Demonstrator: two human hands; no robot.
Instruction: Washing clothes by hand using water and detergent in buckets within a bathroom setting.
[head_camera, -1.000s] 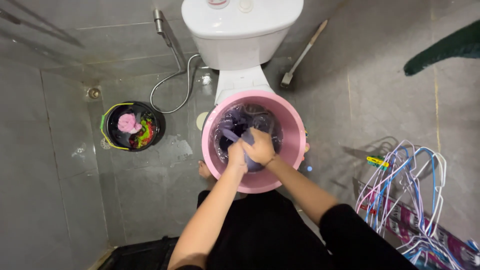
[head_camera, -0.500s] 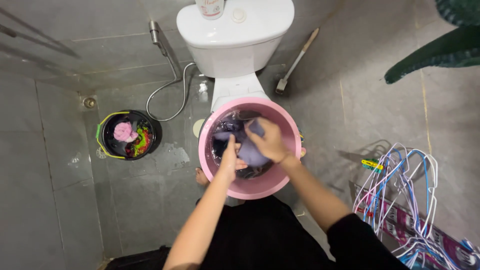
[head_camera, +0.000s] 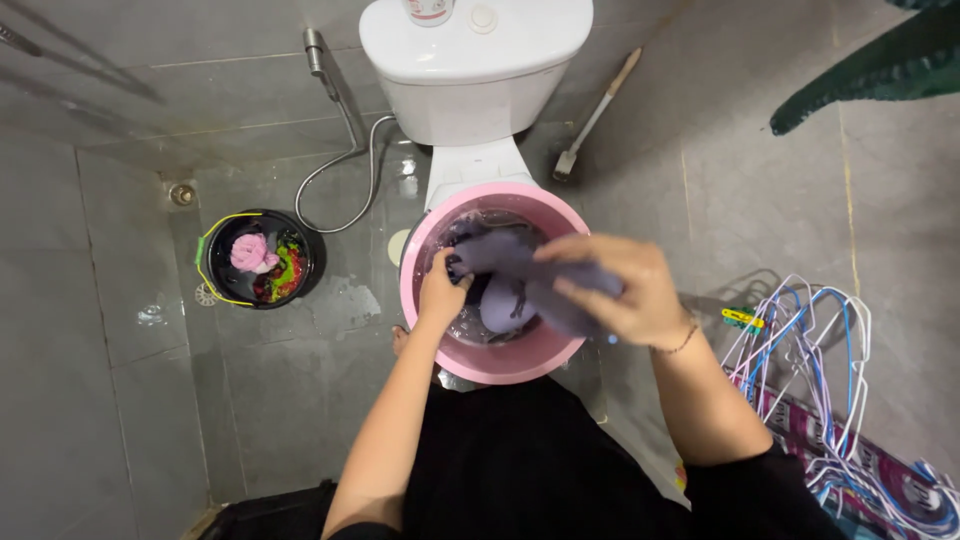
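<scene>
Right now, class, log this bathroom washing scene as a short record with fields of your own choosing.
Left hand: grips one end of the purple cloth
Right hand: lifts the other end, fingers closed
Pink bucket: under the cloth, holds water
Black bucket: on the floor, holds pink and green items
Hangers: piled on the floor
Toilet: behind the pink bucket
</scene>
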